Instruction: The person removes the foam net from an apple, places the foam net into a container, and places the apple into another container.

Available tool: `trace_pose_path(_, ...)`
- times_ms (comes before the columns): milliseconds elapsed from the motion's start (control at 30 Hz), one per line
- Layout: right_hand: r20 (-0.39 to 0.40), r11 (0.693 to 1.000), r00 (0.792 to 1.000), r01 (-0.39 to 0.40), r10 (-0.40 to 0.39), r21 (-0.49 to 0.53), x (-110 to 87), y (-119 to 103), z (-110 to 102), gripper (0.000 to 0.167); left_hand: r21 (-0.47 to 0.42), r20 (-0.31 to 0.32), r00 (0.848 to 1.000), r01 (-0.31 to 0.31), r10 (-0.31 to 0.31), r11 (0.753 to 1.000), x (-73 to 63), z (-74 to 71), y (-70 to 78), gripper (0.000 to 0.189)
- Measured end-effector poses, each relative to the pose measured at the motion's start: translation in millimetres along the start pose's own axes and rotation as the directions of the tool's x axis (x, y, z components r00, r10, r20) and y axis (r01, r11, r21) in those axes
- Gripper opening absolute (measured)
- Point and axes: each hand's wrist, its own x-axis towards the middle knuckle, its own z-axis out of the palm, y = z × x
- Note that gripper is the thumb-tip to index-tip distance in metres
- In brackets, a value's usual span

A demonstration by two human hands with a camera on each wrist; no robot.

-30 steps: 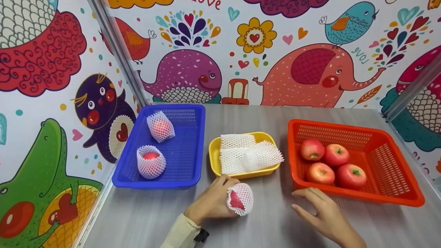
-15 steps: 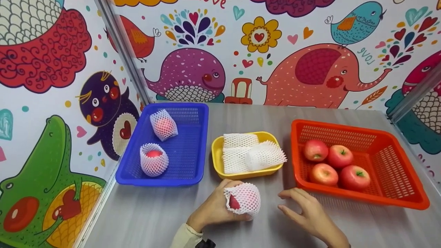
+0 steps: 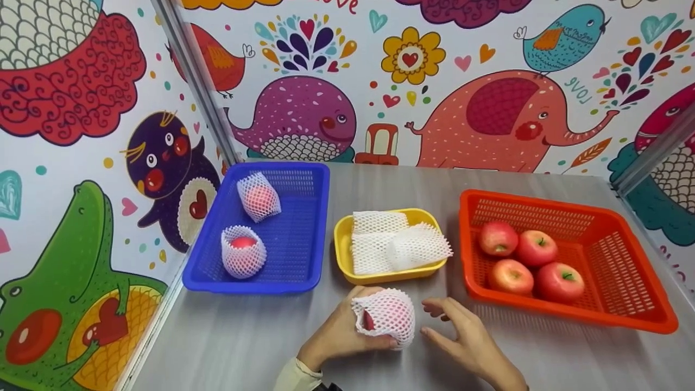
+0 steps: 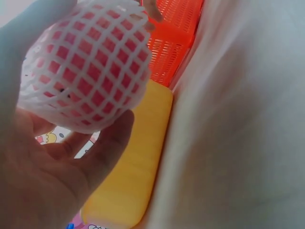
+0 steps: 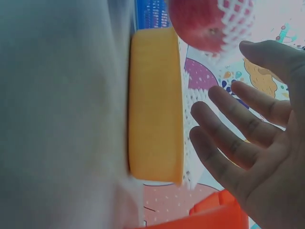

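Observation:
My left hand [image 3: 339, 331] holds a red apple [image 3: 368, 320] in a white foam net sleeve [image 3: 392, 315], in front of the yellow basket. In the left wrist view the net [image 4: 95, 67] is stretched round the fruit, with fingers and thumb about it. The right wrist view shows bare red skin of the apple [image 5: 195, 21] and netting at one side. To the right of the apple, my right hand [image 3: 469, 339] is apart from it, fingers spread and holding nothing. Flat and rolled foam nets [image 3: 377, 244] lie in the yellow basket [image 3: 343, 255].
At the left stands a blue basket [image 3: 293, 228] with two netted apples, one upper [image 3: 259, 198] and one lower [image 3: 243, 254]. A red-orange basket [image 3: 613, 260] at the right holds several bare apples [image 3: 559, 281]. Printed walls enclose the grey table [image 3: 239, 336] at the back and sides.
My left hand has shifted slightly right and turned the netted apple, so less bare red shows in the head view. My right hand has come left, nearer to it.

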Motion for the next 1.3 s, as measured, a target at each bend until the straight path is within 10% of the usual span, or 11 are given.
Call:
trace_pose_path(933, -0.075, 0.98, 0.997, 0.021, -0.006, 0.196, 7.2, -11.5, 15.7, 0.062, -0.249, -0.03, 0.995, -0.103, 0.099, 0.963, 1.9, 2.2, 1.8, 0.078)
trace_pose_path(1300, 0.016, 0.971, 0.999, 0.028, -0.032, 0.236, 0.9, -2.1, 25.3, 0.084, -0.285, 0.013, 0.997, -0.069, 0.076, 0.956, -0.5, 8.4, 2.2, 0.077)
